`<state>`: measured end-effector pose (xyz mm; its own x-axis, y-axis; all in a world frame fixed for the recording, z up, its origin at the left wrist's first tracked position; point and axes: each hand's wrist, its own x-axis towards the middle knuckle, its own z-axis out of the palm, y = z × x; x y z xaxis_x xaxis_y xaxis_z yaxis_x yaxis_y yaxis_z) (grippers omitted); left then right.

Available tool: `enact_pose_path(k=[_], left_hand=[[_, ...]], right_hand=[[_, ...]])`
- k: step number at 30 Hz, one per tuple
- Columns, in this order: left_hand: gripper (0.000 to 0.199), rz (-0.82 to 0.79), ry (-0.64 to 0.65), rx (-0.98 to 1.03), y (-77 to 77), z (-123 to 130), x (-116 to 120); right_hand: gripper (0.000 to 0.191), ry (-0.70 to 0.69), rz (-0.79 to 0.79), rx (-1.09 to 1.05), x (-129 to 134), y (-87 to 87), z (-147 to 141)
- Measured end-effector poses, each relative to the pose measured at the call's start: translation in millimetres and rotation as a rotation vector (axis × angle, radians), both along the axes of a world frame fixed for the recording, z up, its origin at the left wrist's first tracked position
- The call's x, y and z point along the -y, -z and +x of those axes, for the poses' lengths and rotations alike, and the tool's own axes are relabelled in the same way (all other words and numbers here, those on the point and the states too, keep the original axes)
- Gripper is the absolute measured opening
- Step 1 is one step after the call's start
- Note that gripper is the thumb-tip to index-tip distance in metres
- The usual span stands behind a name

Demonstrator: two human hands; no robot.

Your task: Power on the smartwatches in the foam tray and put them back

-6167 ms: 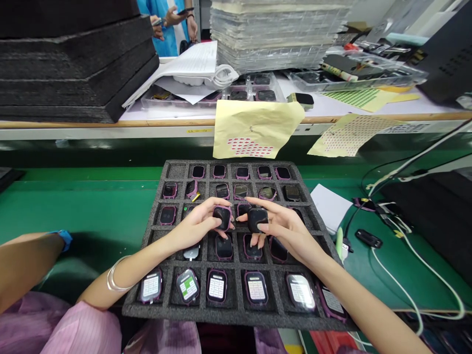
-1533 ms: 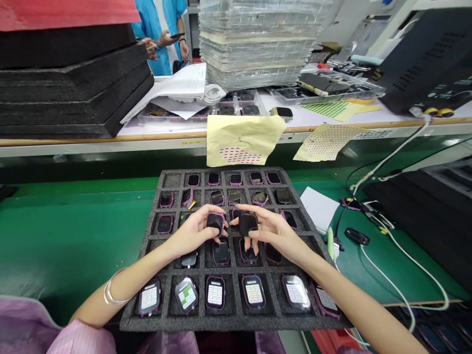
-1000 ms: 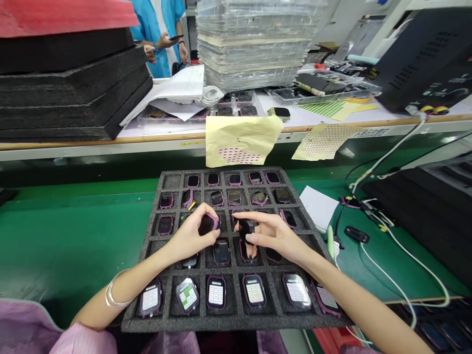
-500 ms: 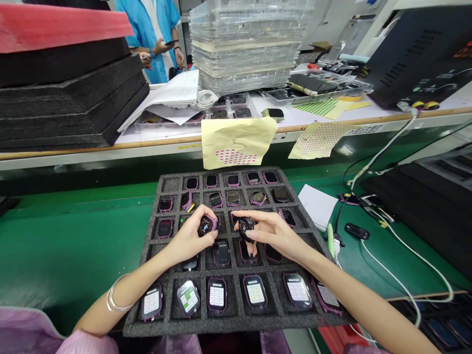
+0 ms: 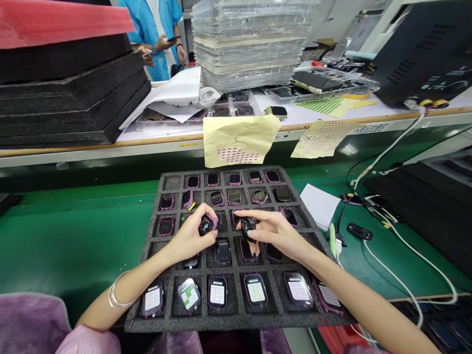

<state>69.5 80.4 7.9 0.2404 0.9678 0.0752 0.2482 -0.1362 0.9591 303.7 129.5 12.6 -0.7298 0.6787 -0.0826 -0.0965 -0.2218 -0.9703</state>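
Observation:
My left hand [image 5: 194,235] is closed round a purple-framed watch [image 5: 207,224], its lit dark screen facing up. In my right hand [image 5: 273,231] a black watch [image 5: 248,226] is gripped between thumb and fingers, tilted on its side. Both hands are above the middle of a dark foam tray [image 5: 217,322], a short gap apart. Purple-framed watch units lie in most of the tray's compartments. Those in the front row, such as one unit [image 5: 217,291], show white screens with a grid. My hands hide some compartments in the middle rows.
Behind the tray runs a shelf [image 5: 155,143] with black foam stacks [image 5: 66,93] and clear plastic trays [image 5: 250,54]. Cables, a small black device [image 5: 359,231] and white paper [image 5: 320,205] lie at right. A person in blue [image 5: 158,39] stands at the back.
The view has shifted slightly. Both hands keep their grips, and the black watch in my right hand has turned a little.

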Motion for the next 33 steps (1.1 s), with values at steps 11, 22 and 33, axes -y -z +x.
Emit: enact_pose_path(k=[11, 22, 33], left_hand=[[0.023, 0.022, -0.022, 0.004, 1.0, -1.4, -0.7], [0.021, 0.007, -0.037, 0.016, 1.0, -2.1, -1.4], [0.021, 0.057, -0.059, -0.008, 0.1, -2.8, -1.2]], right_hand=[[0.043, -0.004, -0.001, -0.007, -0.3, 0.3, 0.8], [0.042, 0.014, -0.014, -0.017, 0.1, -2.2, 0.4], [0.047, -0.006, 0.01, 0.062, 0.1, -2.5, 2.5]])
